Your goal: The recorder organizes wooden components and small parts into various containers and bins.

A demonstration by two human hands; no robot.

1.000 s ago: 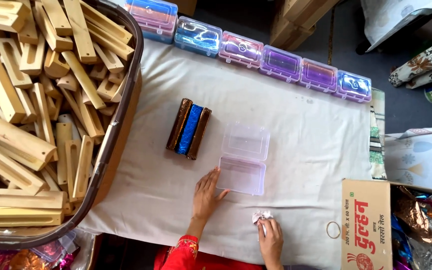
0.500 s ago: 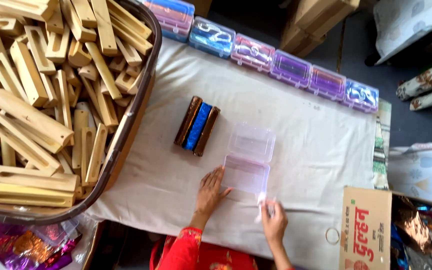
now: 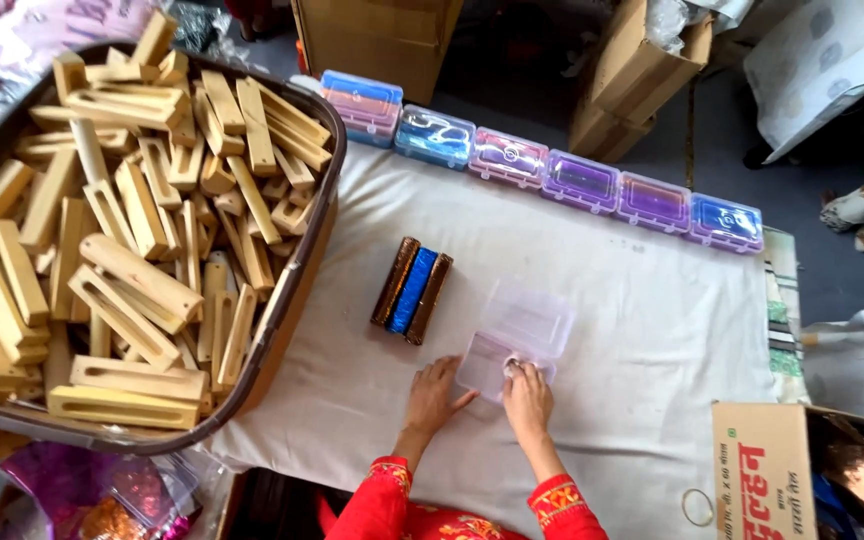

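A clear plastic box (image 3: 537, 325) lies open on the white cloth (image 3: 652, 340), lid folded back. My right hand (image 3: 528, 398) holds a small white item at the box's near half, fingers pinched on it. My left hand (image 3: 435, 393) rests flat on the cloth, fingertips touching the box's near left corner. Just left of the box lie three glittery bangle stacks (image 3: 412, 290), brown, blue and brown, side by side.
A big dark tub (image 3: 292, 300) heaped with wooden pieces (image 3: 122, 240) fills the left. A row of coloured closed plastic boxes (image 3: 542, 172) lines the cloth's far edge. A cardboard box (image 3: 767, 480) sits at the near right, with a loose ring (image 3: 696, 507) beside it.
My right hand has carried the small white item from the cloth's near edge up to the open box. My left hand has stayed by the box's corner. The view has shifted.
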